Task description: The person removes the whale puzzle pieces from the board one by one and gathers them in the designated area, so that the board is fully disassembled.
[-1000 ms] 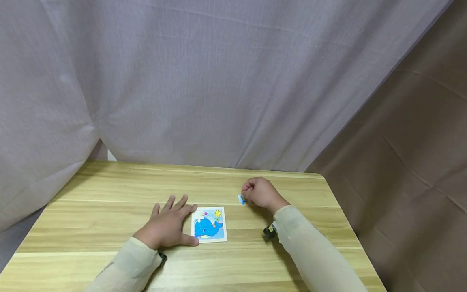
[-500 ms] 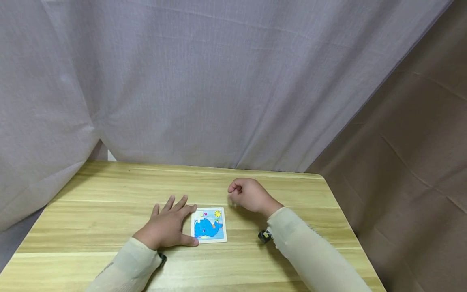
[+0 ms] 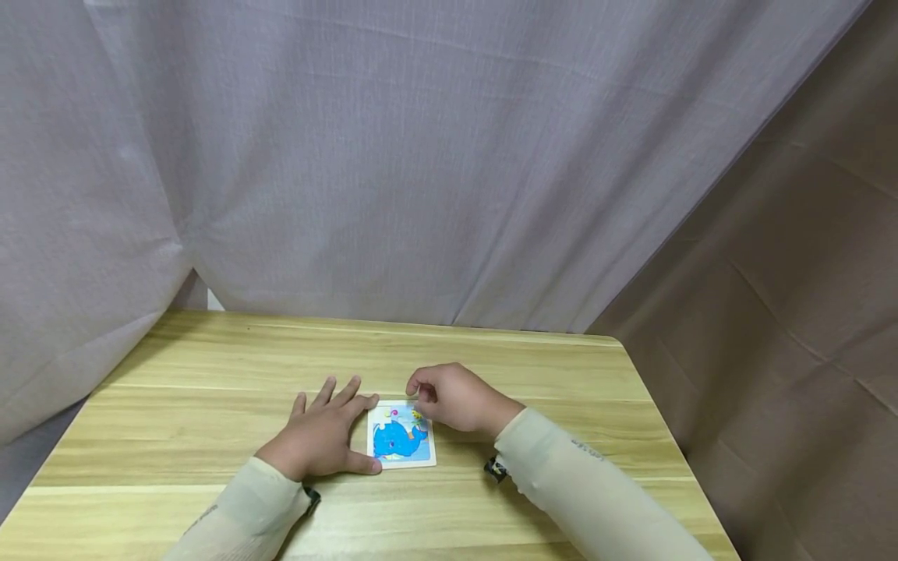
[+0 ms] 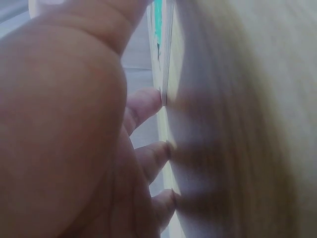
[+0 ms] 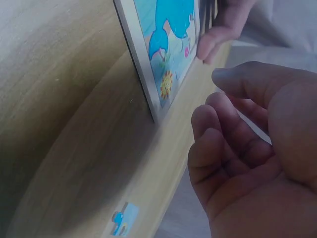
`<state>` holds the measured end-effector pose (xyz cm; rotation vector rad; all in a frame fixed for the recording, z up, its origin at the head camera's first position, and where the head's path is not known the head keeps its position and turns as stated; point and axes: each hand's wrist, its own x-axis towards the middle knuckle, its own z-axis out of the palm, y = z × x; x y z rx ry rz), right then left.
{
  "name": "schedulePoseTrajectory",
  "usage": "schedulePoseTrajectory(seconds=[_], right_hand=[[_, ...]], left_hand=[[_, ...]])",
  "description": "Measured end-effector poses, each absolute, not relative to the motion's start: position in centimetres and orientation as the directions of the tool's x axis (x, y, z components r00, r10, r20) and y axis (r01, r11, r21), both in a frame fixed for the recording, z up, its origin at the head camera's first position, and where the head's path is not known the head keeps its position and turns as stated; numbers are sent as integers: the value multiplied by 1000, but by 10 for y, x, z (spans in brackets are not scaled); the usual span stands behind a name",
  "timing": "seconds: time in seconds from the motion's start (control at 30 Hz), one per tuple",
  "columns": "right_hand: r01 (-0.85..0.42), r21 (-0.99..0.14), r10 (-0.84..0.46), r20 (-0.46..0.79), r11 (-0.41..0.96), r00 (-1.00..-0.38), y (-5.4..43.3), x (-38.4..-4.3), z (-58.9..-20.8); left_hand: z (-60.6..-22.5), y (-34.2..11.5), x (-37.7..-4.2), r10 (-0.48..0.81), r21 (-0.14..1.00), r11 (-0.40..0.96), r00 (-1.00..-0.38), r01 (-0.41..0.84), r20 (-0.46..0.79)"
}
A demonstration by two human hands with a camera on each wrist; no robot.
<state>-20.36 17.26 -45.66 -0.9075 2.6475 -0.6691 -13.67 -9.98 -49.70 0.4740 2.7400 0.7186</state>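
Note:
A small framed whale puzzle (image 3: pixel 401 438) lies on the table, with a blue whale and a yellow sun. My left hand (image 3: pixel 319 432) rests at its left side, fingers spread, thumb and index finger touching the frame. My right hand (image 3: pixel 452 399) hovers over the puzzle's upper right corner with curled fingers. In the right wrist view its thumb (image 5: pixel 242 82) stands apart from the fingertips in sight; whether something small sits between thumb and index finger cannot be made out. A loose puzzle piece (image 5: pixel 124 219), light blue with a blue knob, lies on the table; the head view does not show it.
The wooden table (image 3: pixel 231 405) extends around the puzzle. A grey curtain (image 3: pixel 393 171) hangs behind its far edge, and a brown curtain (image 3: pixel 793 296) hangs to the right.
My right hand has moved left and nearer, from beside the loose puzzle piece to the puzzle's upper right corner. The left hand and the puzzle have stayed put.

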Motion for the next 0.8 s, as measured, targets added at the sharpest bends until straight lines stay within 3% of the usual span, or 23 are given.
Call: schedulePoseTrajectory(seconds=[0.2,0.8], right_hand=[[-616,-410,-702,-92,673,-706,165,-204,-457],[-770,-151,-781,-219,619,-585,148,-204,-461]], left_hand=[[-500,-100,-139,374,509,825,-912,245,-167],[-500,-102,-137,381,530,813,-908,240,-173]])
